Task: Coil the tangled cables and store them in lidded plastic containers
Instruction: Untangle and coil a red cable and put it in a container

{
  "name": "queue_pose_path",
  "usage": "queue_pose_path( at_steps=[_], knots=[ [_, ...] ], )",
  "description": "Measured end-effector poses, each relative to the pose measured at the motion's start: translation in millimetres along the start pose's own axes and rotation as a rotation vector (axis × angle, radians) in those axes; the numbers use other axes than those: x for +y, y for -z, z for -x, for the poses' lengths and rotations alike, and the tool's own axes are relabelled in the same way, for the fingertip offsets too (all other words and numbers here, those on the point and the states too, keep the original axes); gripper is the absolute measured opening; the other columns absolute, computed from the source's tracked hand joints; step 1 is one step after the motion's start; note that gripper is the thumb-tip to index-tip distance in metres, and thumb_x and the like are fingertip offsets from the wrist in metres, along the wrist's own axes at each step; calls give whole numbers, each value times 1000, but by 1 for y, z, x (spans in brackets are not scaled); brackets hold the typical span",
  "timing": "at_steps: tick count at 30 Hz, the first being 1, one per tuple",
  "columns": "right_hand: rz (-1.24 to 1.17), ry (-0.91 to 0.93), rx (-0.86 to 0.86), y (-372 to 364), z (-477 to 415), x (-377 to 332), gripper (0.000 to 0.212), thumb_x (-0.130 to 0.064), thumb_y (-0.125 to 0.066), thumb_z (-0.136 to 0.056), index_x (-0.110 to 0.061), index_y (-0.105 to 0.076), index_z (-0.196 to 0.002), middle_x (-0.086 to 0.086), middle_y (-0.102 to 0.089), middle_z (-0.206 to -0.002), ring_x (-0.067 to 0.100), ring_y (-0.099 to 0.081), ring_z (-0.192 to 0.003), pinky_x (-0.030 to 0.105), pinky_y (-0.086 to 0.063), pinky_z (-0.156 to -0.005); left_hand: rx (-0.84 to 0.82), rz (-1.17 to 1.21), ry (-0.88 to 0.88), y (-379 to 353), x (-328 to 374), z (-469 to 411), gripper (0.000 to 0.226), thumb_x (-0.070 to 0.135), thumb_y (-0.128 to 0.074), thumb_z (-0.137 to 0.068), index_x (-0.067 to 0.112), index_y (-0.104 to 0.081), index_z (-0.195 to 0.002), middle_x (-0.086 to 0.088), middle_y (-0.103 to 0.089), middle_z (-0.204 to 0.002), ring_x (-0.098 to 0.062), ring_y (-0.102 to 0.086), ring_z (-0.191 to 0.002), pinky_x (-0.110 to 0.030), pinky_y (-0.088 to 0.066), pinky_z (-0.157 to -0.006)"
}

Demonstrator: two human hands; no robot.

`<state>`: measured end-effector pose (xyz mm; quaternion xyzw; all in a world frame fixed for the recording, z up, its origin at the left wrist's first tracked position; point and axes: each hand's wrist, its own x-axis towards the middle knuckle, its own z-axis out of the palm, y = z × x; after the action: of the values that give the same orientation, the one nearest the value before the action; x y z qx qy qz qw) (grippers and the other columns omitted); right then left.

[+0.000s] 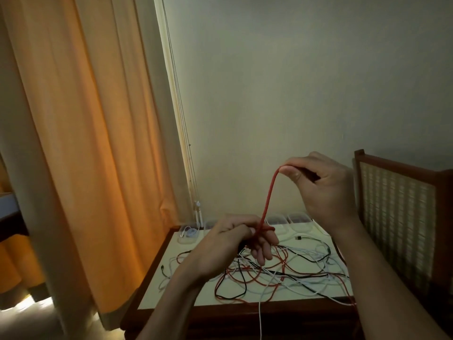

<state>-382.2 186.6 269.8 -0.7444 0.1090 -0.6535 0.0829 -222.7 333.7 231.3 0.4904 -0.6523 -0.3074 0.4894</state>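
Head view: a person's two hands raised over a desk (294,312) by a wall.
Red cable (268,200): stretched taut between both hands, above the desk.
Right hand (326,185): uppermost; fingers (291,173) pinch the cable's top end.
Left hand (232,244): lower; the red cable is looped around its curled fingers (261,251).
Cable tangle (282,268): red, black and white leads, spread loose across the desk; one white lead hangs over the near edge.
Clear containers (297,218): in a row along the desk's far edge; lids cannot be made out.
Corner container (188,234): far left, holds a white coil.
Curtain (85,143): orange, left.
Chair back (397,217): woven, right.
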Motion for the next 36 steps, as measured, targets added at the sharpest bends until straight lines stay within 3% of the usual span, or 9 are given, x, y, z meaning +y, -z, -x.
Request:
queue_pose_path(
  at_steps=[4,7,9,11,17,22,25,30,36],
  knots=[
    [-210,-279,10,-15,21,0,9,-23,-74,-89,-22,-78,-97,-8,-73,-86,10,-67,-81,32,-55,-74,55,294,-148,-16,8,10,43,13,-33,-95,7,-74,-106,-16,-70,-89,-28,-65,-82,-34,-52,-75],
    [-298,-446,-130,-25,49,-2,10,-19,-69,-94,-23,-77,-98,-8,-74,-92,7,-69,-88,37,-58,-81,98,532,-259,-26,16,16,39,14,-39,-97,-1,-69,-118,-20,-70,-99,-27,-67,-90,-32,-55,-81],
    [-300,-472,-260,-28,65,-7,17,-13,-64,-97,-23,-77,-93,-12,-73,-88,5,-68,-83,31,-58,-75,118,637,-307,-31,20,16,39,14,-43,-100,-6,-61,-128,-22,-71,-112,-28,-70,-101,-31,-57,-89],
    [-259,-445,-319,-24,74,-16,33,-8,-61,-98,-31,-70,-76,-22,-67,-70,-2,-60,-64,13,-45,-58,156,649,-303,-33,25,13,39,13,-43,-102,-6,-55,-135,-23,-69,-124,-30,-69,-115,-32,-56,-97],
    [-254,-395,-351,-3,86,-36,17,-24,-66,-95,-35,-78,-99,-24,-74,-93,-1,-67,-94,15,-51,-77,380,461,-261,-24,34,-2,38,14,-45,-100,5,-56,-135,-7,-72,-126,-22,-67,-121,-30,-54,-103],
    [-125,-313,-432,10,89,-54,12,-41,-64,-94,-40,-76,-96,-19,-72,-87,5,-66,-82,23,-51,-70,567,2,-260,-26,31,-10,37,13,-48,-105,13,-57,-141,8,-71,-129,-2,-63,-123,-30,-51,-107],
    [-37,-182,-385,20,91,-58,14,-43,-62,-92,-38,-75,-97,-22,-67,-84,3,-63,-82,16,-49,-68,655,-313,-262,-19,17,-2,34,18,-49,-106,23,-60,-138,13,-69,-129,4,-60,-123,-28,-49,-108],
    [90,-6,-179,34,88,-61,13,-36,-73,-91,-26,-77,-99,-20,-63,-85,1,-60,-79,13,-48,-65,446,-340,-93,-28,-12,22,33,29,-46,-94,28,-76,-109,11,-76,-96,-2,-70,-98,-24,-56,-89],
    [69,9,-74,26,92,-56,22,-41,-67,-88,-24,-78,-99,-15,-62,-84,3,-60,-75,19,-48,-62,254,108,-42,-50,-32,31,40,15,-40,-85,-5,-73,-84,-19,-71,-72,-29,-67,-66,-33,-50,-63]
  ],
)
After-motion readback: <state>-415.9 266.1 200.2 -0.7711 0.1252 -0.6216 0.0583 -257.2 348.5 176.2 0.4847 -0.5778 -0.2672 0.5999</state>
